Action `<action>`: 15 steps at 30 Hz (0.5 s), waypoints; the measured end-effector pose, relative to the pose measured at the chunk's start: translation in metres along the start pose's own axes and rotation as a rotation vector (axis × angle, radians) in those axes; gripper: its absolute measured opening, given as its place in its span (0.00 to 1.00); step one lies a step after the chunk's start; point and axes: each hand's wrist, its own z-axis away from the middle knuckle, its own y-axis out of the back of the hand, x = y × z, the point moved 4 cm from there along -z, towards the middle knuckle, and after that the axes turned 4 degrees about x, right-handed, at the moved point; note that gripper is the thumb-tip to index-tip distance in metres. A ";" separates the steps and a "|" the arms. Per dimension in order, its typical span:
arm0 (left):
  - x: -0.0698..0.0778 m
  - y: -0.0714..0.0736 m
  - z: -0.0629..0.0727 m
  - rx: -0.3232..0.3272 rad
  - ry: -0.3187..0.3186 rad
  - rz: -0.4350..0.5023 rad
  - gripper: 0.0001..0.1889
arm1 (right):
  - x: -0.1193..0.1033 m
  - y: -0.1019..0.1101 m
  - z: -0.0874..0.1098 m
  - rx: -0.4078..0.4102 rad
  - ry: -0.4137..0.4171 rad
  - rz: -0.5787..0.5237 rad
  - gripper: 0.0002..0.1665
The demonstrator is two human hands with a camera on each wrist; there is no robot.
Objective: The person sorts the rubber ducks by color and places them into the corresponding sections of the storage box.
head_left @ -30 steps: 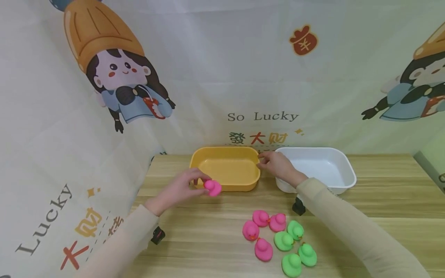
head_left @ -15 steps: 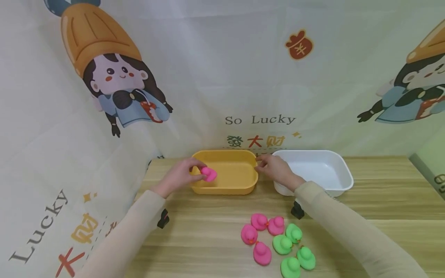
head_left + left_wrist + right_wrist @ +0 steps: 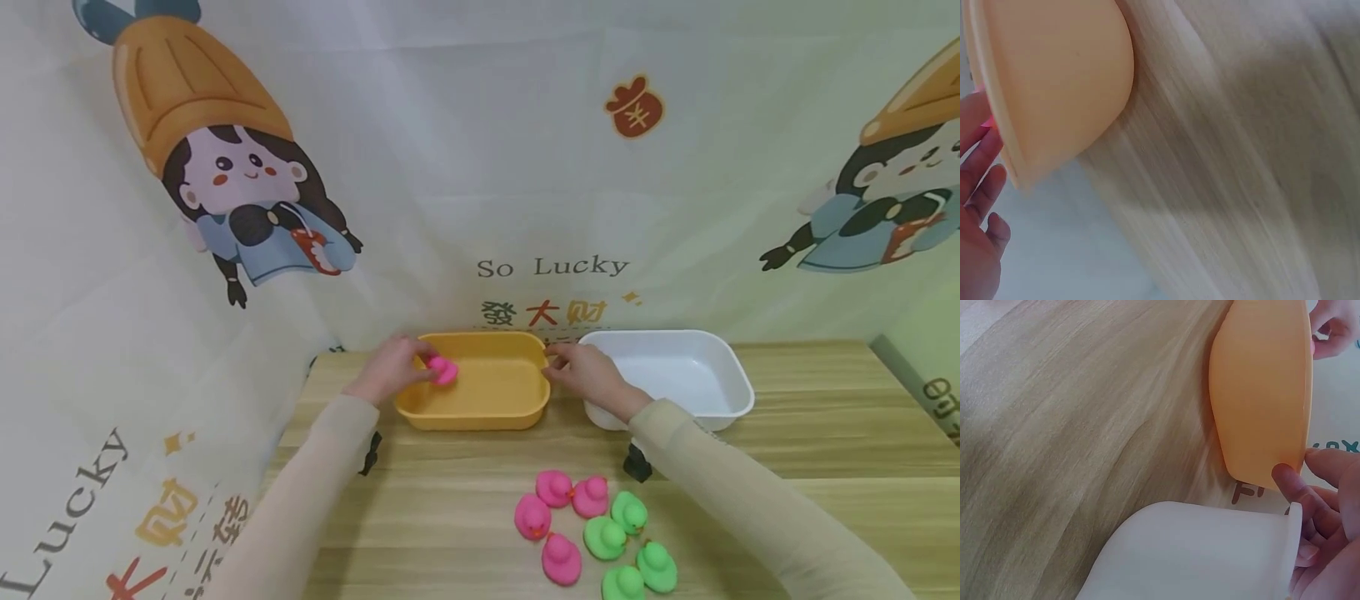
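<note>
My left hand pinches a pink rubber duck by its side, over the left end of the yellow basin. In the left wrist view only slivers of pink show between the fingers and the basin's rim. My right hand pinches the right-hand rim of that same basin, one finger at the rim and another against the outer wall. Part of this hand overlaps the near corner of the white basin.
On the wooden table, several pink ducks and several green ducks lie in a loose cluster in front of the basins. A printed cloth hangs behind the table and along its left side.
My left hand has carried the pink duck from the yellow basin's front edge back and left, over its inside. My right hand stays at the rim. The head view has shifted slightly.
</note>
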 end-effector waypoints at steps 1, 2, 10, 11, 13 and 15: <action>-0.001 -0.002 -0.002 0.005 -0.010 -0.030 0.14 | 0.000 0.000 0.000 0.002 0.003 0.001 0.25; -0.001 -0.003 -0.003 0.007 -0.013 -0.052 0.14 | 0.000 -0.001 0.000 0.005 0.007 0.004 0.25; 0.000 -0.011 -0.015 0.010 0.035 -0.169 0.15 | -0.002 0.000 0.001 0.005 -0.003 0.019 0.24; 0.001 -0.012 -0.016 0.008 0.038 -0.192 0.15 | -0.002 0.000 0.001 0.005 -0.004 0.021 0.24; 0.001 -0.014 -0.018 0.003 0.041 -0.238 0.16 | -0.001 0.000 0.000 0.007 -0.001 0.028 0.24; 0.001 -0.016 -0.019 0.002 0.039 -0.283 0.16 | 0.000 -0.001 0.000 0.010 0.004 0.034 0.24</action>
